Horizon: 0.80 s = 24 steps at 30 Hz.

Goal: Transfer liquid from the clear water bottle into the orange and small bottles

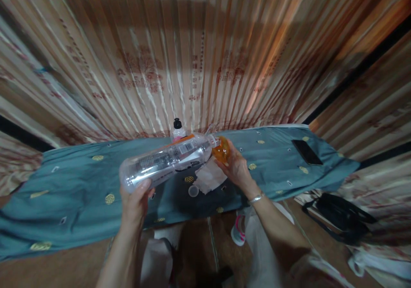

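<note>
A large clear plastic bottle (163, 161) with a printed label lies tilted almost level in the air, its base at the left. My left hand (136, 198) is wrapped round the base end. At the bottle's neck, on the right, my right hand (236, 163) holds a small orange see-through container (221, 150) against the mouth. Whether liquid passes between them cannot be made out. Below them, a crumpled white tissue (210, 176) and a small round white cap (193, 190) lie on the teal patterned cloth (86, 185).
Behind the large bottle stands a small bottle with a black top (177, 125). A dark phone (306, 152) lies on the cloth at the right. A black bag (340, 215) is on the floor at the lower right. Pleated curtains (192, 43) hang behind the table.
</note>
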Available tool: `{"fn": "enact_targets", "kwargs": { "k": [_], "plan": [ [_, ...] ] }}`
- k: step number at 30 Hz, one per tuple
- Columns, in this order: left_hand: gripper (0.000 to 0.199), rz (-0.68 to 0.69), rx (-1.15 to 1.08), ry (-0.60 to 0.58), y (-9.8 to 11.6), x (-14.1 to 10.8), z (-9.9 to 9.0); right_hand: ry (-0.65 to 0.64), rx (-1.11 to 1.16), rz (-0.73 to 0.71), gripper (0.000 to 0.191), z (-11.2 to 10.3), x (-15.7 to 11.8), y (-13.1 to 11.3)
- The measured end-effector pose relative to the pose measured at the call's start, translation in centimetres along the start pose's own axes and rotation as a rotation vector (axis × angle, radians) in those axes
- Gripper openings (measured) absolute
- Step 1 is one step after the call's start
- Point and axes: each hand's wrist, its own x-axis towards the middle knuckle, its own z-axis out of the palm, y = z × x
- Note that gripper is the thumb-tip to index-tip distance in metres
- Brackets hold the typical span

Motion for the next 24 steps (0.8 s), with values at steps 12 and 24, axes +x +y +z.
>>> {"fn": "enact_targets", "kwargs": {
  "k": [12, 24],
  "plan": [
    [0.073, 0.004, 0.001, -0.030, 0.0, 0.1, -0.6, 0.003, 0.013, -0.016, 0.089, -0.2, 0.0, -0.2],
    [0.069, -0.013, 0.027, -0.097, -1.4, 0.8, -2.9, -0.003, 0.013, -0.027, 0.093, -0.5, -0.3, 0.0]
  ]
}}
